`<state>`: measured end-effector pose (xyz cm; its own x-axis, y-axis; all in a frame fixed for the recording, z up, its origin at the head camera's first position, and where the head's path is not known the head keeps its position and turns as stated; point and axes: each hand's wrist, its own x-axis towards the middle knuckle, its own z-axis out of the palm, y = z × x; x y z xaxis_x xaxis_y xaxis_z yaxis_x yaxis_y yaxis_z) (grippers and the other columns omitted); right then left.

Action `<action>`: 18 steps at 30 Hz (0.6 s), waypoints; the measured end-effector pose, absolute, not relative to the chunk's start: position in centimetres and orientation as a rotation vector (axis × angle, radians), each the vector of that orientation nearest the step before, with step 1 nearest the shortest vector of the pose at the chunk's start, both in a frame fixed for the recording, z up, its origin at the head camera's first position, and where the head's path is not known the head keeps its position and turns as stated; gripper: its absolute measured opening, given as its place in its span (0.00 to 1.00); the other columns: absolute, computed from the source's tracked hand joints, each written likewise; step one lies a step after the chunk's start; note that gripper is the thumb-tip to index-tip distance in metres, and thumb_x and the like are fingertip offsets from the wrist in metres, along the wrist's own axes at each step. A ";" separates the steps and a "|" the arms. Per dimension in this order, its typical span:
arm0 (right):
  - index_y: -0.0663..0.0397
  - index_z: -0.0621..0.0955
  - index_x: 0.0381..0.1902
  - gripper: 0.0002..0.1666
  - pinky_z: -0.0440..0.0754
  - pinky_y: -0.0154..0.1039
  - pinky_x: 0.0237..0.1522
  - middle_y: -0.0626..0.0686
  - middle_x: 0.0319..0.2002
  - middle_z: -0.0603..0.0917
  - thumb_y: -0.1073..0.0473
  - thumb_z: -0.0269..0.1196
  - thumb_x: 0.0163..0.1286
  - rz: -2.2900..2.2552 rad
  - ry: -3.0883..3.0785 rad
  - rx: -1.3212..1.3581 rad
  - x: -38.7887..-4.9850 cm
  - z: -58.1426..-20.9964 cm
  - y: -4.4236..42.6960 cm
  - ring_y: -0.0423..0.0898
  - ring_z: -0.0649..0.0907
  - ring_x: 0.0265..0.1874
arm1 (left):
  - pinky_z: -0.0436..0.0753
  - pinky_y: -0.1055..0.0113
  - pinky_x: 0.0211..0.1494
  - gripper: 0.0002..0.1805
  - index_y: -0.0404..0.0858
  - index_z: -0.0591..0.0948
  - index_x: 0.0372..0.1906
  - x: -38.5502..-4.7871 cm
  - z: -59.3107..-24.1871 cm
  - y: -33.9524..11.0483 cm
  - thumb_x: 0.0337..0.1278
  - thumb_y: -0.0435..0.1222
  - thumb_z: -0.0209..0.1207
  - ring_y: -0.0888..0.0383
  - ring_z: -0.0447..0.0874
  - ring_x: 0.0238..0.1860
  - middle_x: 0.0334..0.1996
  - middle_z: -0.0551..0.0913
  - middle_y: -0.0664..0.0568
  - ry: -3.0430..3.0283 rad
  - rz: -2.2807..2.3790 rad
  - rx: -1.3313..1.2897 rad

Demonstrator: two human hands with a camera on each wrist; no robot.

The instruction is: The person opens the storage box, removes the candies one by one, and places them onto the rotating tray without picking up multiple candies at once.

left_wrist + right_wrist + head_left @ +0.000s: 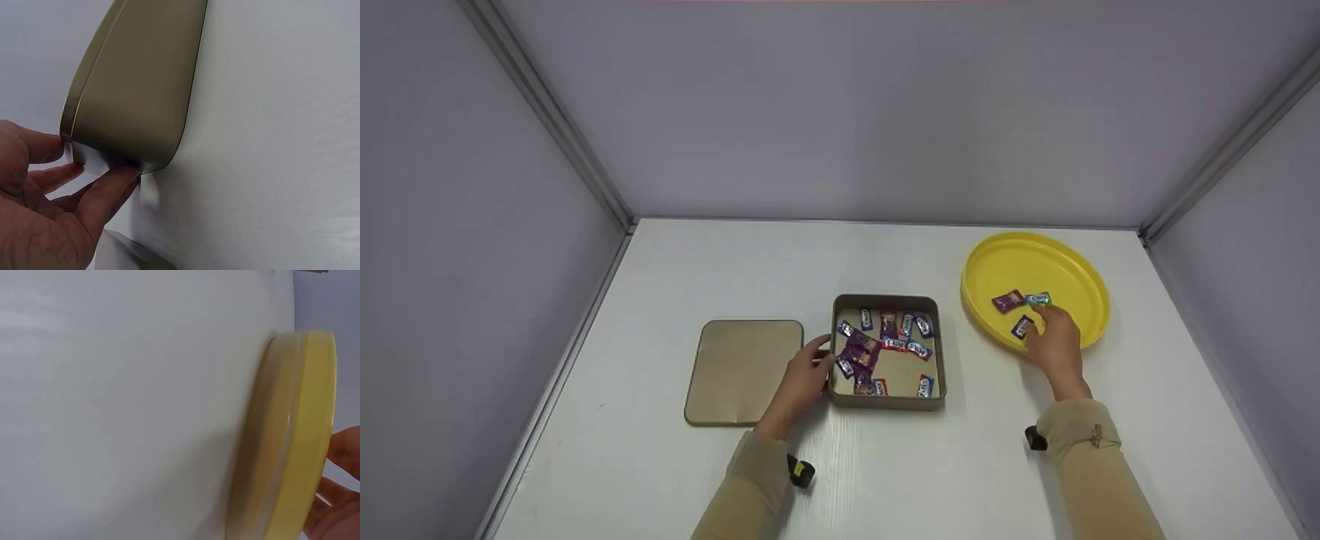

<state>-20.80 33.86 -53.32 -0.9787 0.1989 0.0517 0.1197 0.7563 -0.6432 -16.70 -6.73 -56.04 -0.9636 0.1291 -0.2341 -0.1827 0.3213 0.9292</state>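
Note:
In the head view, my left hand (802,375) touches the outer left wall of an open square gold tin (889,401). Its thumb and fingers (107,191) lie against that one side in the left wrist view, without wrapping round the tin. Inside are several small wrapped candies, purple, blue and red. My right hand (1056,345) reaches over the near rim of a round yellow tray (1057,262), thumb and index parted. Its fingertips are at a teal-wrapped candy (1038,298); a purple candy (1009,301) and a dark blue candy (1022,327) lie close by.
A flat square gold lid (746,371) lies on the white table (720,262) left of the tin. Grey panels (825,112) stand behind the table and at both sides. In the right wrist view, the tray's rim (309,427) partly hides my right fingers.

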 end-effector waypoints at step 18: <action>0.56 0.75 0.65 0.28 0.67 0.54 0.64 0.59 0.62 0.73 0.64 0.65 0.66 0.982 -2.854 0.200 -18.4 -52.6 23.8 0.57 0.71 0.63 | 0.82 0.59 0.44 0.25 0.36 0.66 0.72 -16.7 -56.1 -6.7 0.74 0.35 0.49 0.45 0.78 0.54 0.58 0.76 0.36 2.343 1.681 -0.042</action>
<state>-18.42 23.82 -52.62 -0.9846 -0.0864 0.1523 -0.1618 0.7814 -0.6027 -16.66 -6.69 -56.11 -0.9666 0.1254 -0.2235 -0.1715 0.3316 0.9277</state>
